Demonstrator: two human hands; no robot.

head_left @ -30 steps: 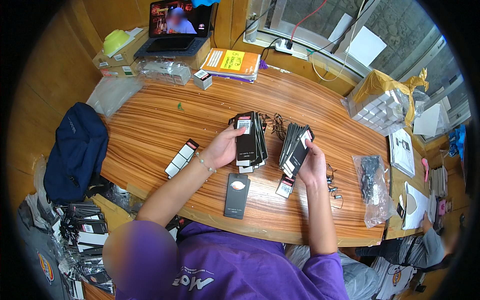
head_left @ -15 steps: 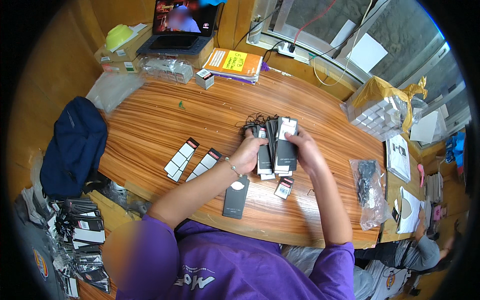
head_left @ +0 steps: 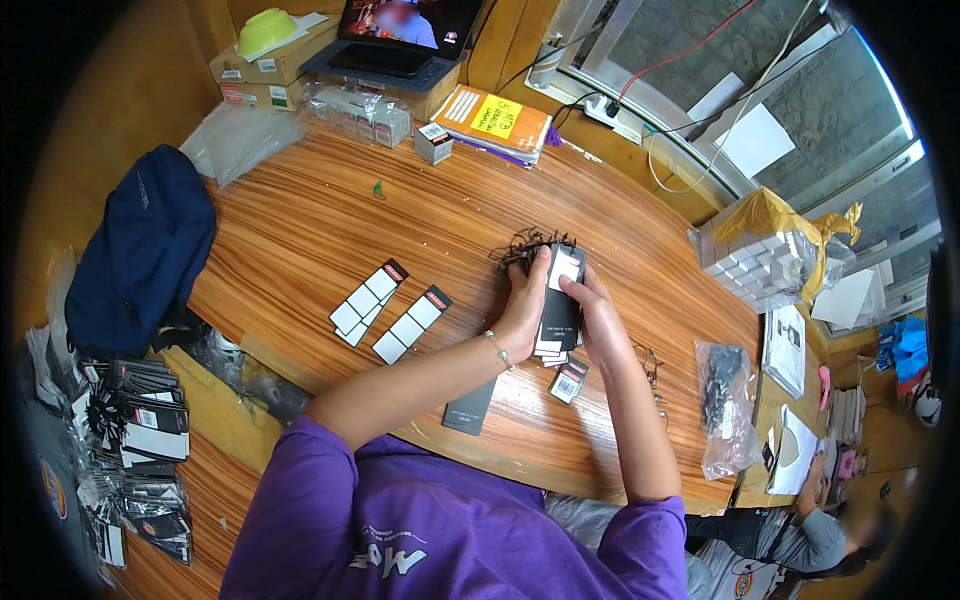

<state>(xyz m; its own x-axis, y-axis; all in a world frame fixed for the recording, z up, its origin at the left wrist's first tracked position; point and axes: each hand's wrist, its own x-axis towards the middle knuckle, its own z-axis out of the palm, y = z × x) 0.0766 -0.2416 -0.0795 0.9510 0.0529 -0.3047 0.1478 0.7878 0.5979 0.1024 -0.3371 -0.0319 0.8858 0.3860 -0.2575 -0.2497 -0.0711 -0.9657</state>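
Note:
Both palms press from the two sides on an upright bundle of black-and-white hang tags (head_left: 560, 318) with black strings bunched at its top. My left hand (head_left: 525, 312) grips the bundle's left side. On the right, my right hand (head_left: 595, 315) holds it with the thumb over the front tag's white upper part. A loose black hang tag (head_left: 467, 410) lies near the table edge, partly under my left forearm. White paneled label cards with black-and-red ends (head_left: 412, 326) rest left of my hands. Just below the bundle is a small black-and-white tag (head_left: 568, 381).
A navy bag (head_left: 145, 250) sits at the left, above piles of tags (head_left: 150, 425). Notebooks (head_left: 495, 122), a small box (head_left: 433, 144) and a laptop (head_left: 400, 60) are at the back. Plastic-wrapped small boxes (head_left: 765, 245) and a clear bag (head_left: 727, 410) stand right. Another person (head_left: 800, 540) is lower right.
My hands have drawn together, squeezing the spread tags into a narrower bundle. The view has shifted slightly. Dark loops now show beside my right forearm.

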